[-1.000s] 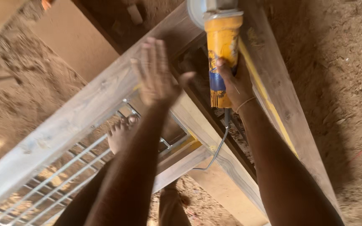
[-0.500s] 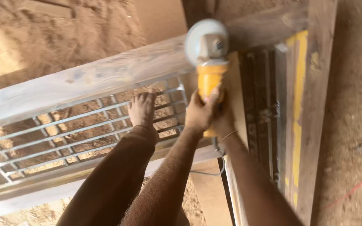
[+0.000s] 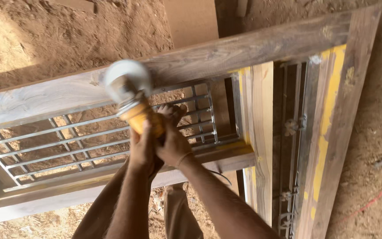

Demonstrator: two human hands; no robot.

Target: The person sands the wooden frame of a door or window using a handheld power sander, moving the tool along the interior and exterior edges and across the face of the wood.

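Both my hands grip a yellow angle grinder (image 3: 131, 104) with a round grey disc guard. My left hand (image 3: 141, 148) wraps the body from the left, and my right hand (image 3: 173, 146), with a thin band at the wrist, holds it from the right. The disc end rests over the top rail of a large wooden window frame (image 3: 226, 53) lying flat on the ground. My bare foot (image 3: 172, 111) stands on the metal grille (image 3: 67, 141) set in the frame, just behind the tool.
Sawdust-covered ground (image 3: 45, 35) surrounds the frame. A vertical wooden post (image 3: 257, 132) with yellow marks divides the frame; the right rail (image 3: 332, 132) has a yellow stripe. A flat board (image 3: 191, 20) lies beyond the frame. The grinder's cable (image 3: 219, 175) hangs below my wrists.
My left hand came onto the grinder beside the right. The grinder has moved left along the top rail, from the frame's corner area to above the grille.
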